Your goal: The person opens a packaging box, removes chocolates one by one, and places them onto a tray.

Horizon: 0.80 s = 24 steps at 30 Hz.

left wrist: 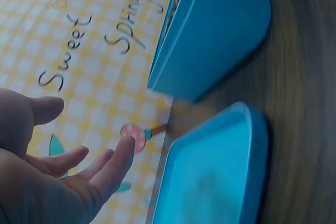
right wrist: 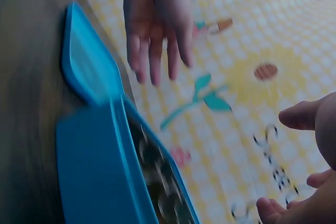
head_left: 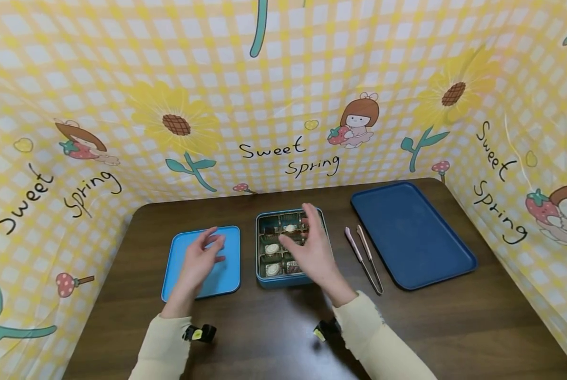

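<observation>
My left hand hovers over a light blue lid, fingers loosely bent and nothing in them. Right of the lid stands a blue box without its cover, divided into dark compartments. White-topped chocolates and brown ones lie in several of these. Above the box's right side is my right hand, with thumb and fingers spread apart and nothing held; it hides part of the contents. In the left wrist view, the box and lid lie beyond the left fingers. The right wrist view shows both hands apart, above the box.
Tongs with pale pink handles lie right of the box. Farther right is a dark blue tray on the brown wooden table. A yellow checked cloth hangs round the back and sides.
</observation>
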Each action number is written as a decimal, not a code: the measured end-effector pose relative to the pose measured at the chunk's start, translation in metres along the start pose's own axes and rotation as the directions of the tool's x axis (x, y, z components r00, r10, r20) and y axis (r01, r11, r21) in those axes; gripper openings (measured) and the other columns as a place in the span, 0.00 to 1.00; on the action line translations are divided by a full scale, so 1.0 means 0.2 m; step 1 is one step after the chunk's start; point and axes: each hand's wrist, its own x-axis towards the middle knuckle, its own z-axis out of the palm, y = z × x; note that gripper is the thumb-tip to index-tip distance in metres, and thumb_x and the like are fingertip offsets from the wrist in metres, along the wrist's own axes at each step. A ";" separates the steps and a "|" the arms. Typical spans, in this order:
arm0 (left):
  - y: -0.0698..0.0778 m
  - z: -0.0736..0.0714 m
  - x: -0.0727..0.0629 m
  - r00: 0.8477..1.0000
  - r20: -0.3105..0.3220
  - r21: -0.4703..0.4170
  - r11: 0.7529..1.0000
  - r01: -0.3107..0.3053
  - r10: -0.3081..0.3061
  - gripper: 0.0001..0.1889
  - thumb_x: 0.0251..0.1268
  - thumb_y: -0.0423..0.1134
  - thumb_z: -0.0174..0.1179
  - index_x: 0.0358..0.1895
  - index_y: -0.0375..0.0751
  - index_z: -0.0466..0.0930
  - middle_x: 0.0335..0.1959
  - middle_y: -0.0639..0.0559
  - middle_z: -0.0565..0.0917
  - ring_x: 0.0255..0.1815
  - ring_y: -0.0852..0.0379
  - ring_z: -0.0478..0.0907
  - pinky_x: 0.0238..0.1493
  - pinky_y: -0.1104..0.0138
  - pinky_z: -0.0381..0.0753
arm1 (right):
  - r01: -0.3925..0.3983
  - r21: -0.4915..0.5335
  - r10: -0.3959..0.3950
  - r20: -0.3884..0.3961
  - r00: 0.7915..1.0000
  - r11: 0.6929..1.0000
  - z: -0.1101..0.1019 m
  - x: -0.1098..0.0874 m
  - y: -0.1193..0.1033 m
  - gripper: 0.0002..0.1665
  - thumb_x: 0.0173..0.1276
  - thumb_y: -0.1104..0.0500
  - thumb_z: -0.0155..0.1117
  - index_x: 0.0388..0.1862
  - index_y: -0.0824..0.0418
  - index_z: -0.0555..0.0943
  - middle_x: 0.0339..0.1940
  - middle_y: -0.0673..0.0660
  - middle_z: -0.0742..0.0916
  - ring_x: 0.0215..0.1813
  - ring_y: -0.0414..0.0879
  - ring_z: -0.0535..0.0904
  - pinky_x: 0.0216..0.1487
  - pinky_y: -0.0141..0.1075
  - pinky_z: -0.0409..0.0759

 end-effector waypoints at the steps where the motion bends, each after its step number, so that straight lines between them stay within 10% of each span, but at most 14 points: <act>1: 0.00 0.03 0.01 1.000 0.010 -0.019 1.000 0.003 -0.003 0.32 0.79 0.47 0.54 0.78 0.38 0.59 0.70 0.35 0.71 0.65 0.35 0.74 0.57 0.53 0.81 | -0.005 -0.020 0.005 -0.016 1.000 1.000 -0.04 0.00 0.01 0.52 0.69 0.53 0.72 0.83 0.57 0.53 0.82 0.57 0.58 0.70 0.56 0.68 0.62 0.56 0.74; 12: -0.01 0.27 0.04 0.999 0.040 -0.124 0.992 0.027 -0.022 0.30 0.78 0.42 0.57 0.76 0.36 0.62 0.69 0.33 0.72 0.63 0.35 0.75 0.61 0.47 0.77 | -0.104 -0.248 0.069 -0.144 0.987 0.963 -0.43 0.01 0.27 0.53 0.69 0.54 0.70 0.82 0.65 0.50 0.80 0.68 0.58 0.73 0.66 0.63 0.68 0.59 0.69; 24: -0.04 0.37 0.06 0.998 0.040 -0.047 0.998 0.040 -0.038 0.28 0.81 0.43 0.51 0.76 0.33 0.62 0.69 0.32 0.72 0.63 0.41 0.75 0.54 0.51 0.82 | -0.254 -0.600 0.251 -0.090 0.964 0.759 -0.53 -0.11 0.47 0.52 0.67 0.50 0.70 0.78 0.74 0.55 0.71 0.78 0.68 0.68 0.76 0.66 0.66 0.65 0.66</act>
